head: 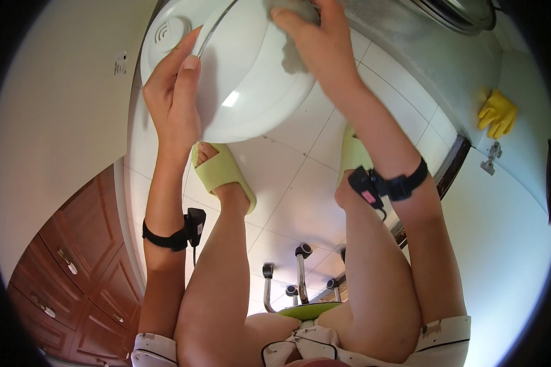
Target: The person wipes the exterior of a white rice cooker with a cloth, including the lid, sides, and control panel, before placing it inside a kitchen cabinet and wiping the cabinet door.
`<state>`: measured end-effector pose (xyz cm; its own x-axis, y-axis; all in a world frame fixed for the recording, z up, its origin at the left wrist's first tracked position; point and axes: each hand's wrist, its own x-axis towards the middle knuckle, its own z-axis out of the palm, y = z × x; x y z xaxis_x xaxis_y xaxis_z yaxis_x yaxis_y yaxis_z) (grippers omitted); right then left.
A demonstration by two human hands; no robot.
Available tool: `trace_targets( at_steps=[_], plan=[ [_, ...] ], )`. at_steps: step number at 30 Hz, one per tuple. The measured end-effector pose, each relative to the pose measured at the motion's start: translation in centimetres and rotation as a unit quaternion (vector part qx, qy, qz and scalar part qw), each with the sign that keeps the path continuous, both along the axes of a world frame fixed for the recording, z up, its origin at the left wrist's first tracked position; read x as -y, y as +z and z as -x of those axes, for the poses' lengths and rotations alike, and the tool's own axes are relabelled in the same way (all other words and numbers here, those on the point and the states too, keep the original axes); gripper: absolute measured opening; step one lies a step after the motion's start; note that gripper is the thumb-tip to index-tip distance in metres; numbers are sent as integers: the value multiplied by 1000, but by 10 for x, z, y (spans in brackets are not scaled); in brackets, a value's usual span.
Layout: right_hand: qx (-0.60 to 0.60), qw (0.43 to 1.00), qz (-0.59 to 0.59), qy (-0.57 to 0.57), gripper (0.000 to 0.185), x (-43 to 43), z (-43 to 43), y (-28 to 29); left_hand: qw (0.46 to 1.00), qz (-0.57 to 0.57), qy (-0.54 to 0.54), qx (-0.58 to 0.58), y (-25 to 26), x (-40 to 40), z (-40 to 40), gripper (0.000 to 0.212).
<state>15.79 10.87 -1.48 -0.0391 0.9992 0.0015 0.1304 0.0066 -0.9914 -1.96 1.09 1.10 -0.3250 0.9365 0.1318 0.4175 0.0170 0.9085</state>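
Note:
A glossy white rounded appliance part (257, 101) is in front of me at the top of the view, its upper end cut off by the picture's edge. My left hand (174, 91) grips a white rim with a thin silvery edge on it, thumb on the near side. Beside those fingers is a round white cap (171, 34) with curved slots. A grey cloth (295, 57) is bunched in my right hand (319, 39), pressed against the white surface on its right side. Part of the right fingers is cut off by the frame.
White floor tiles (298, 183) lie below. Reddish-brown wooden cabinets (87, 234) stand at left, beside a pale panel (64, 91). At right, a yellow rubber glove (498, 113) hangs near a metal hinge (491, 158) and an open cabinet door (496, 220). Stool casters (303, 250) show between my legs.

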Motion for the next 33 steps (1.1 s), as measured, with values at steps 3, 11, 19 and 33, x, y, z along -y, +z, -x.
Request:
trace_targets(
  at_steps=[3, 11, 19, 33],
  plan=[
    [79, 994, -42, -61, 6, 43, 3, 10, 1000, 5, -8, -12, 6, 0, 3, 38],
    [149, 976, -144, 73, 17, 60, -26, 12, 999, 41, -28, -20, 10, 1, 4, 49],
    [159, 982, -101, -5, 13, 52, 1, 16, 998, 39, -32, -33, 7, 2, 4, 50],
    [-78, 984, 161, 9, 18, -44, 2, 13, 998, -16, -18, -57, 1, 0, 6, 40]
  ],
)
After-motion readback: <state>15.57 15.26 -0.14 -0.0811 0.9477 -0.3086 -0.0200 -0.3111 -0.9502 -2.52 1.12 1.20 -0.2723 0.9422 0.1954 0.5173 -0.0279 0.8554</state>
